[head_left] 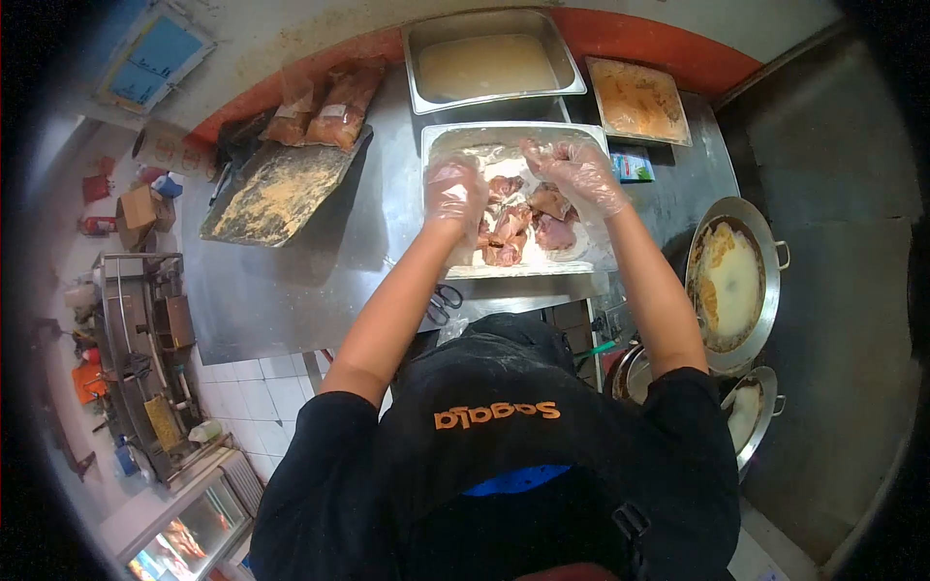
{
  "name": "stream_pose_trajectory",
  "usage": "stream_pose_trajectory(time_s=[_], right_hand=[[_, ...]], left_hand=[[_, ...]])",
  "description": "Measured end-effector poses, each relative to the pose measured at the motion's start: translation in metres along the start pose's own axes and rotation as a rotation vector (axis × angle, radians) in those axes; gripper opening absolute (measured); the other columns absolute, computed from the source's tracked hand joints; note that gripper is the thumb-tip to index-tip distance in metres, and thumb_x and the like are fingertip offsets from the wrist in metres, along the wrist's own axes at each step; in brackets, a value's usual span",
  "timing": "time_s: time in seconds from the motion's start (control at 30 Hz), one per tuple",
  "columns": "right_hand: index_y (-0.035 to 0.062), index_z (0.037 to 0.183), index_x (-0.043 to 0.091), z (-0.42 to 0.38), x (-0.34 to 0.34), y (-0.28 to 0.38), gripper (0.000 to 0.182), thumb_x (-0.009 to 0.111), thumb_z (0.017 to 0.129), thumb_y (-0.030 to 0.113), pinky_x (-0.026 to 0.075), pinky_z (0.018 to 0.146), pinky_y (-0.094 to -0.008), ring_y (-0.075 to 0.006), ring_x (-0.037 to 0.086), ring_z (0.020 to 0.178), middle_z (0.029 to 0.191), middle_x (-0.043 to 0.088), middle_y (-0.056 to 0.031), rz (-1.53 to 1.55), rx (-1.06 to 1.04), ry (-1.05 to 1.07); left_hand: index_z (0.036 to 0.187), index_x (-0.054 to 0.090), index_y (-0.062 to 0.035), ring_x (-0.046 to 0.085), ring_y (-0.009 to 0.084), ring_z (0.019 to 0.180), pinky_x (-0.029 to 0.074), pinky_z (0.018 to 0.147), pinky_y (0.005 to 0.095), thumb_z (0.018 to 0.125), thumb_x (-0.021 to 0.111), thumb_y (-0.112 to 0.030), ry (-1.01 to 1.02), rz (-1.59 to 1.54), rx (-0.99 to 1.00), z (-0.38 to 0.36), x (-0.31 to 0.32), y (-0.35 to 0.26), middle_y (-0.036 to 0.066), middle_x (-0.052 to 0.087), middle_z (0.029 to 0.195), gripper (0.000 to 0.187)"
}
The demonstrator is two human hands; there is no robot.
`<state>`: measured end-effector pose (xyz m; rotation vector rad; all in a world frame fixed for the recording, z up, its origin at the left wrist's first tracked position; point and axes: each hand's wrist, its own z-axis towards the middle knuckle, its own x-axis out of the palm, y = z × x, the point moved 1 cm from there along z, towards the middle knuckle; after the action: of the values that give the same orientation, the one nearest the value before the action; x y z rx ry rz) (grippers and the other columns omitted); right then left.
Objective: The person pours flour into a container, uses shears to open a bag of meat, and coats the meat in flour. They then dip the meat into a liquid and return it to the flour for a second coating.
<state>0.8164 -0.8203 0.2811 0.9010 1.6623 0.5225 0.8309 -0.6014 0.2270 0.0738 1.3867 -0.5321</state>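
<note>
Black clothing (407,465), pink, lumpy meat (511,225), perhaps floured, near left hand (455,189) and right hand (579,172), grips unclear.

Wide fisheye w/ black corners; walls + floor bend near the edges. Lighting moderate & fairly even. Glare on the steel table (291,315), esp. left side; dark shadow under the black tray (281,194). Right wall (833,290) dim. Far-left shelf stuff a bit soft.

Smooth, glossy metal counter (291,310) mid-frame; shiny metal pan (419,24) at top; clear, crinkled plastic gloves (455,194).
</note>
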Motion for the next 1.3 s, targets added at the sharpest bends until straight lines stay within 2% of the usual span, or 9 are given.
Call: stream_pose_trajectory(time_s=[0.2, 0.3, 0.47, 0.6, 0.67, 0.77, 0.93, 1.2, 1.3], right_hand=[[0.002, 0.086, 0.069, -0.015, -0.009, -0.028, 0.024, 0.072, 0.074, 0.023, 0.049, 0.064, -0.029, -0.0102, 0.06, 0.07, 0.076, 0.065, -0.0063, 0.043, 0.169, 0.128], [0.0001, 0.112, 0.063, -0.043, 0.002, -0.022, 0.05, 0.073, 0.066, 0.018, 0.052, 0.078, -0.0334, -0.0246, 0.066, 0.086, 0.091, 0.068, -0.0167, -0.214, 0.114, 0.179], [-0.004, 0.121, 0.057, -0.049, 0.04, -0.056, 0.068, 0.077, 0.061, 0.021, 0.051, 0.086, -0.0377, -0.0333, 0.065, 0.099, 0.101, 0.067, -0.0237, -0.282, -0.071, -0.173], [-0.0035, 0.114, 0.06, -0.067, 0.022, -0.037, 0.058, 0.076, 0.071, 0.033, 0.047, 0.092, -0.0417, -0.0344, 0.063, 0.103, 0.106, 0.065, -0.0255, 0.143, 0.193, -0.094], [-0.0033, 0.106, 0.064, -0.075, 0.014, -0.026, 0.053, 0.073, 0.075, 0.039, 0.047, 0.093, -0.0423, -0.033, 0.063, 0.102, 0.105, 0.065, -0.025, -0.226, 0.298, 0.139], [-0.0046, 0.108, 0.065, -0.072, 0.024, -0.009, 0.057, 0.067, 0.08, 0.045, 0.046, 0.095, -0.0411, -0.0327, 0.063, 0.106, 0.109, 0.064, -0.0255, -0.596, 0.19, 0.395], [-0.0044, 0.096, 0.069, -0.028, 0.087, -0.086, 0.052, 0.06, 0.082, 0.045, 0.05, 0.089, -0.0415, -0.0367, 0.065, 0.097, 0.099, 0.067, -0.0245, -0.699, 0.09, 0.064], [0.0143, 0.118, 0.064, -0.049, 0.036, -0.033, 0.053, 0.033, 0.096, 0.05, 0.046, 0.091, -0.0458, -0.0403, 0.059, 0.108, 0.113, 0.061, -0.0274, -0.285, 0.283, 0.108], [0.009, 0.112, 0.067, -0.045, 0.033, -0.074, 0.055, 0.043, 0.093, 0.055, 0.047, 0.088, -0.0437, -0.0381, 0.062, 0.102, 0.106, 0.065, -0.0255, -0.101, 0.349, 0.075]], left_hand=[[0.087, 0.071, -0.0007, 0.068, 0.0347, 0.085, 0.053, 0.078, 0.0424, 0.079, 0.059, -0.018, 0.544, -0.002, -0.152, -0.027, -0.043, -0.019, 0.021, 0.068, 0.088, 0.022], [0.092, 0.07, 0.0008, 0.067, 0.035, 0.089, 0.053, 0.08, 0.041, 0.08, 0.06, -0.018, 0.786, 0.079, 0.006, -0.033, -0.023, -0.023, 0.022, 0.068, 0.095, 0.025], [0.097, 0.069, -0.0043, 0.064, 0.033, 0.098, 0.051, 0.084, 0.0405, 0.082, 0.058, -0.02, 0.682, -0.093, -0.256, -0.027, -0.003, -0.021, 0.021, 0.067, 0.103, 0.025], [0.105, 0.068, -0.0062, 0.065, 0.0316, 0.097, 0.049, 0.086, 0.0369, 0.08, 0.066, -0.029, 0.659, -0.422, 0.058, -0.018, 0.002, -0.001, 0.02, 0.068, 0.101, 0.033], [0.109, 0.068, -0.0075, 0.064, 0.0323, 0.101, 0.049, 0.088, 0.0361, 0.079, 0.068, -0.03, 0.613, -0.4, -0.358, -0.014, -0.011, -0.006, 0.02, 0.067, 0.107, 0.037], [0.115, 0.066, -0.0088, 0.062, 0.0336, 0.105, 0.047, 0.091, 0.0379, 0.079, 0.069, -0.029, 0.517, -0.379, -0.339, -0.013, -0.01, -0.01, 0.02, 0.065, 0.114, 0.041], [0.115, 0.064, -0.0049, 0.061, 0.0353, 0.104, 0.046, 0.093, 0.0397, 0.078, 0.069, -0.028, 0.489, -0.298, -0.252, -0.014, 0.013, -0.003, 0.022, 0.065, 0.111, 0.044], [0.108, 0.065, -0.0002, 0.06, 0.0357, 0.105, 0.047, 0.092, 0.0411, 0.08, 0.065, -0.03, 0.398, -0.233, -0.236, -0.019, -0.008, -0.027, 0.022, 0.063, 0.11, 0.041], [0.106, 0.066, -0.0004, 0.061, 0.0356, 0.101, 0.047, 0.09, 0.041, 0.08, 0.066, -0.029, 0.223, -0.246, -0.136, -0.027, -0.006, -0.023, 0.022, 0.064, 0.107, 0.039]])
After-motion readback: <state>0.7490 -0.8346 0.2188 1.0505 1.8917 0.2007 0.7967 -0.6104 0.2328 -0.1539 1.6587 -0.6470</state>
